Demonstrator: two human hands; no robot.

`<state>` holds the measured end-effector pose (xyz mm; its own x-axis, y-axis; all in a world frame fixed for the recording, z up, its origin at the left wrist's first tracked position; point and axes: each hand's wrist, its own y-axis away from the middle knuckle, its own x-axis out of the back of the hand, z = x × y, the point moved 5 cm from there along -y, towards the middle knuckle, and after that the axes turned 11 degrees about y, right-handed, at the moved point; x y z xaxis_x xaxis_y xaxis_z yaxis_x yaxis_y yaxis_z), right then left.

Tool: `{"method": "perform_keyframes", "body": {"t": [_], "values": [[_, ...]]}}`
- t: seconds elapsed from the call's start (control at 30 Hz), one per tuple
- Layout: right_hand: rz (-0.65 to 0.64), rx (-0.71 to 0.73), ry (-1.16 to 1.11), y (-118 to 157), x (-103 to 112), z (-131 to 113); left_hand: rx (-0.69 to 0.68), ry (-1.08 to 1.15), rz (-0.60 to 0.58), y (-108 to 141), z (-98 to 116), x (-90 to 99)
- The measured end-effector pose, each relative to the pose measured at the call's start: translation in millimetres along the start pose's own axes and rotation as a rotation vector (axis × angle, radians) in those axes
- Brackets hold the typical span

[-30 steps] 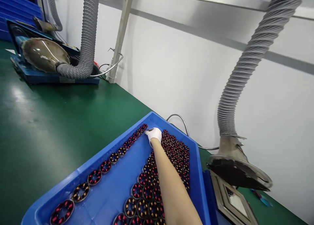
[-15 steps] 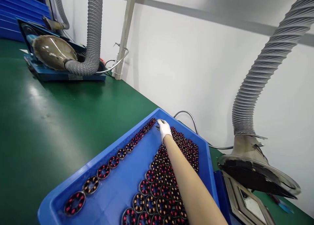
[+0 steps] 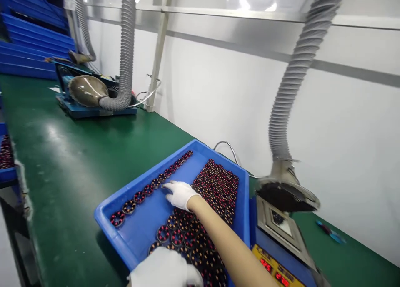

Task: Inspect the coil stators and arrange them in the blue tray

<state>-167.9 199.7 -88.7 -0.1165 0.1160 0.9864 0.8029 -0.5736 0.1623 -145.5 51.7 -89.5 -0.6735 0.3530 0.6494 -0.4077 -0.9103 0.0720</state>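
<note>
My right hand (image 3: 179, 194) has come back from the far corner of the blue tray (image 3: 140, 226), where it was half a second ago, to about the middle of the row of rings (image 3: 156, 182) along the tray's left wall. Its fingers are spread just beside that row, and I see nothing between them, where a dark thing showed at the fingertips before. My left hand (image 3: 165, 267), out of view earlier, now shows at the bottom edge over the near end of the packed rings (image 3: 215, 187); I cannot tell whether it grasps anything. The tray sits on the green tabletop (image 3: 78, 187), and a yellow panel (image 3: 276, 268) with red digits has come into view on its right
</note>
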Motion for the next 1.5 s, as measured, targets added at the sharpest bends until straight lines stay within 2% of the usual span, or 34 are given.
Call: {"method": "perform_keyframes", "body": {"t": [0.07,0.17,0.23,0.3,0.33,0.4,0.47,0.53,0.57,0.63,0.7,0.77,0.83,0.93,1.03,1.07,1.13,1.2,1.3,1.33,1.4,1.43,1.5], "values": [[0.035,-0.022,-0.019,29.9,21.3,-0.7,0.01,-0.02,-0.023,0.0,4.5,-0.6],[0.164,-0.05,-0.093,99.1,62.7,-0.4,0.027,-0.028,-0.043,0.4,4.2,-1.5],[0.433,-0.034,-0.251,159.1,94.4,-3.1,0.087,-0.027,-0.02,1.2,-1.6,-2.5],[0.666,-0.108,-0.456,222.8,112.7,-3.2,0.099,-0.05,0.043,3.4,-2.3,-6.0],[0.759,-0.156,-0.563,253.1,115.6,-3.4,0.047,-0.076,0.086,4.9,3.0,-9.6],[1.026,-0.203,-0.74,310.5,115.4,-5.3,-0.159,-0.143,0.15,8.5,25.2,-24.8],[1.274,-0.234,-0.874,356.3,106.3,-6.9,-0.405,-0.249,0.155,11.4,55.2,-53.2],[1.458,-0.227,-0.952,387.4,95.4,-8.5,-0.54,-0.414,0.158,9.1,79.1,-88.4],[1.52,-0.212,-0.974,397.6,91.2,-9.1,-0.561,-0.527,0.192,5.8,87.2,-104.7],[1.583,-0.189,-1.006,409.3,86.6,-9.3,-0.517,-0.6,0.257,-4.0,94.3,-130.0],[1.583,-0.2,-1.019,413.5,86.9,-8.4,-0.489,-0.635,0.302,-12.1,94.9,-146.0],[1.571,-0.242,-1.045,415.9,88.4,-6.0,-0.522,-0.648,0.329,-16.1,94.0,-153.1],[1.587,-0.265,-1.091,419.9,88.5,-2.4,-0.611,-0.646,0.353,-16.4,94.8,-152.3],[1.581,-0.254,-1.161,424.0,83.1,5.7,-0.77,-0.617,0.442,-14.8,103.5,-131.7],[1.588,-0.324,-1.17,421.3,71.9,20.1,-0.9,-0.578,0.608,-13.6,127.7,-86.6],[1.568,-0.394,-1.167,416.5,67.2,26.1,-0.928,-0.616,0.579,-15.9,138.6,-73.5],[1.455,-0.509,-1.188,398.7,58.1,37.2,-0.999,-0.634,0.732,-14.8,163.0,-43.2],[1.342,-0.513,-1.267,375.4,51.0,45.0,-1.083,-0.651,0.827,-15.7,183.7,-27.3],[1.331,-0.385,-1.392,350.8,45.7,52.2,-1.164,-0.653,0.893,-22.4,199.4,-30.1],[1.347,-0.362,-1.408,347.6,44.4,54.3,-1.154,-0.592,0.922,-24.8,199.9,-33.1],[1.388,-0.346,-1.411,347.4,41.9,57.9,-1.028,-0.348,0.973,-30.7,193.0,-34.8],[1.405,-0.351,-1.408,349.0,40.5,59.0,-0.934,-0.206,0.945,-35.1,186.7,-35.0],[1.392,-0.359,-1.391,350.2,37.7,58.7,-0.786,-0.014,0.779,-44.5,174.6,-36.9]]}}
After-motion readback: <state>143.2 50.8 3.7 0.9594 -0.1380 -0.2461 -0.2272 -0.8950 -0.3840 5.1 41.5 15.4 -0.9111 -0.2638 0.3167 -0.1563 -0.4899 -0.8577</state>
